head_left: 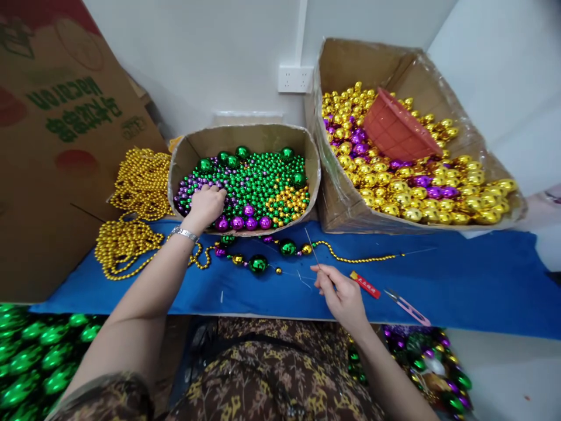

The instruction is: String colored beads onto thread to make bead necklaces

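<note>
A partly threaded strand of green, purple and gold beads point(258, 264) lies across the middle of the blue worktop point(477, 275), fine thread point(293, 273) trailing past a small gold bead point(278, 271) toward the right hand point(337, 292), which pinches a thin needle point(312, 248) above the front edge. The left hand point(208, 204) dips into a cardboard box point(245, 131) of loose beads point(263, 175) at the back edge; whether its fingers have closed on one cannot be told. Large beads and a gold chain point(359, 260) appear strung; the bare thread suggests more remains, how much unclear. Pink-handled snips point(409, 308) and a red packet point(366, 285) lie near the front edge, gold bead strings point(142, 184) heap at the left end, and a larger carton point(335, 204) holding gold beads point(394, 202) and a red basket point(401, 126) stands back right.
</note>
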Motion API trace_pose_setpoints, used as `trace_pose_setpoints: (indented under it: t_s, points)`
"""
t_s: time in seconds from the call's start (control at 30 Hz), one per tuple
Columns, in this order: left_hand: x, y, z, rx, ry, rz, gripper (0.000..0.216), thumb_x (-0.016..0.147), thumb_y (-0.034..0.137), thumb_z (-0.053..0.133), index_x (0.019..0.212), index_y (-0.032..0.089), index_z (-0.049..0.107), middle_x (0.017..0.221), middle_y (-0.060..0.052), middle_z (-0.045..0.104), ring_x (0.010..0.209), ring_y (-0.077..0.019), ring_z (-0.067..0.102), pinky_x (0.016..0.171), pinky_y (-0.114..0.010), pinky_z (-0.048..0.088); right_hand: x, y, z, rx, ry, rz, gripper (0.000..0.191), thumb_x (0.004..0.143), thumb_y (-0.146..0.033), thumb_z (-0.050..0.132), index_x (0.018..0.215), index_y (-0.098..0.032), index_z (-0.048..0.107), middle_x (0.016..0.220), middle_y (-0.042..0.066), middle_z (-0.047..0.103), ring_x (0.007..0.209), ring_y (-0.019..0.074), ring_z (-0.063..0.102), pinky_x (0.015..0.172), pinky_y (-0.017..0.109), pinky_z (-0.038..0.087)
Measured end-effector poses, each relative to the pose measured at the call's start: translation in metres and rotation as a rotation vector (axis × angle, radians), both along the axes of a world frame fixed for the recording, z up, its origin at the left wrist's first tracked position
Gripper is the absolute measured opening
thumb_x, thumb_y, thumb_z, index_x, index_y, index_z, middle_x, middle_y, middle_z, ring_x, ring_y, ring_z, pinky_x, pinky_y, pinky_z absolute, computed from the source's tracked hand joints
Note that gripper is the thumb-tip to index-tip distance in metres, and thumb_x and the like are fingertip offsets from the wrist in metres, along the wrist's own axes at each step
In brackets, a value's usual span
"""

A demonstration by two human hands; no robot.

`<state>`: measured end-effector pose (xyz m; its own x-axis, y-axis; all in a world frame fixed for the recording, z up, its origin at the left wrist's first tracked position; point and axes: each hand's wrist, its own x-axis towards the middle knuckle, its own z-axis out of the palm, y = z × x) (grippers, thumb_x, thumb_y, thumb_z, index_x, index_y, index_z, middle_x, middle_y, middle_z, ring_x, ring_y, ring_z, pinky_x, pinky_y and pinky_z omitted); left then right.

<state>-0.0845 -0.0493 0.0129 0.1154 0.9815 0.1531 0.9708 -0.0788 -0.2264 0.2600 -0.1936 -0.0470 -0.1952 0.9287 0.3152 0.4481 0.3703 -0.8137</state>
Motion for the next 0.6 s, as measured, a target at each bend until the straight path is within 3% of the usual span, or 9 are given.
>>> trace_pose_setpoints:
  t_s: [0.17,0.3,0.4,0.5,0.6]
  points:
    - [0.01,0.011,0.004,0.074,-0.159,-0.064,0.035,0.09,0.025,0.04,0.106,0.015,0.069,0.104,-0.015,0.068,0.096,-0.0306,0.061,0.074,-0.037,0.046,0.0,0.002,-0.001,0.06,-0.039,-0.001,0.023,0.097,-0.03,0.047,0.105,-0.02,0.066,0.081,0.004,0.072,0.062,0.0138,0.067,0.061,0.025,0.057]
    - [0.022,0.017,0.006,-0.039,-0.321,-0.176,0.031,0.089,0.031,0.045,0.101,0.018,0.071,0.098,-0.008,0.072,0.086,-0.0239,0.065,0.072,-0.031,0.046,0.0,0.003,-0.002,0.106,-0.038,0.002,0.022,0.097,-0.029,0.047,0.106,-0.022,0.066,0.09,0.004,0.073,0.071,0.0154,0.07,0.067,0.027,0.058]
    - [0.029,0.016,0.005,-0.164,-0.33,-0.289,0.033,0.088,0.04,0.05,0.102,0.019,0.071,0.095,-0.006,0.073,0.081,-0.0208,0.065,0.071,-0.029,0.045,0.0,0.003,-0.003,0.103,-0.042,0.003,0.022,0.097,-0.028,0.048,0.107,-0.023,0.066,0.091,0.004,0.073,0.074,0.0161,0.07,0.071,0.028,0.058]
    - [0.034,0.011,0.002,-0.191,-0.334,-0.349,0.029,0.083,0.038,0.058,0.1,0.019,0.071,0.088,-0.007,0.071,0.081,-0.02,0.063,0.075,-0.03,0.046,-0.001,0.003,-0.001,0.106,-0.051,0.018,0.024,0.097,-0.026,0.047,0.112,-0.023,0.065,0.096,0.005,0.071,0.077,0.0161,0.07,0.073,0.029,0.058]
    - [0.044,0.003,0.002,-0.1,-0.631,-0.319,0.023,0.077,0.03,0.065,0.096,0.017,0.069,0.089,-0.007,0.068,0.085,-0.0202,0.061,0.079,-0.033,0.049,-0.005,0.002,0.0,0.132,-0.064,0.03,0.025,0.097,-0.024,0.047,0.115,-0.022,0.065,0.096,0.006,0.068,0.072,0.014,0.067,0.071,0.027,0.057]
